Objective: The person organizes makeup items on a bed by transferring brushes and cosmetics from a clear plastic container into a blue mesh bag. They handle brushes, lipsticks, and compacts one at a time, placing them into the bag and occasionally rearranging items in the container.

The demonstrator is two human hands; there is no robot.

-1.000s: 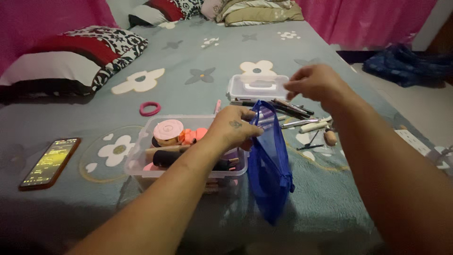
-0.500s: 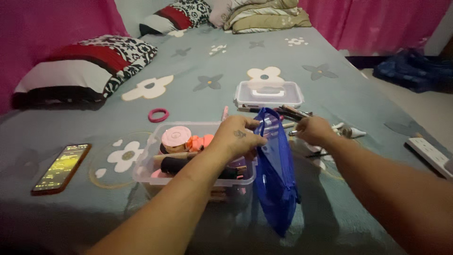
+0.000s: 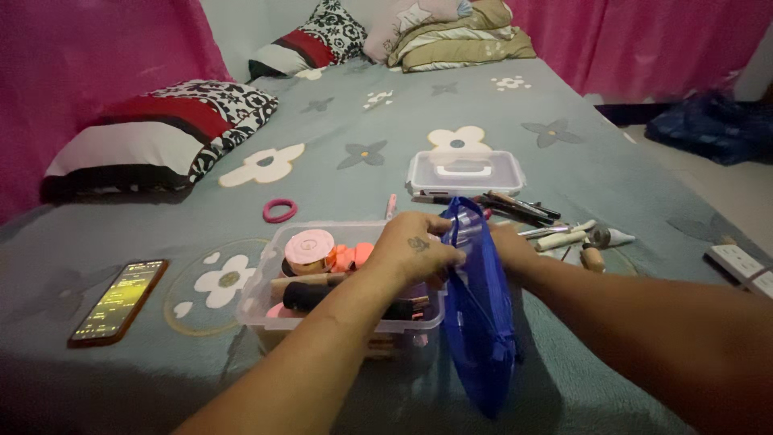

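Over the clear box [image 3: 266, 282], the left hand [image 3: 415, 250] is pinching the blue mesh pouch [image 3: 479, 314] open at its rim. The right hand [image 3: 503, 246], reaching among the scattered pencils [image 3: 515, 208] half a second ago, is now drawing back against the pouch mouth; its grip is hidden.

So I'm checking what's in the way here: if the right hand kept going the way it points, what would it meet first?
The right hand points left, already against the blue mesh pouch that the left hand holds open. It would likely press into the pouch first, then the clear plastic box beyond, though depth is unclear.
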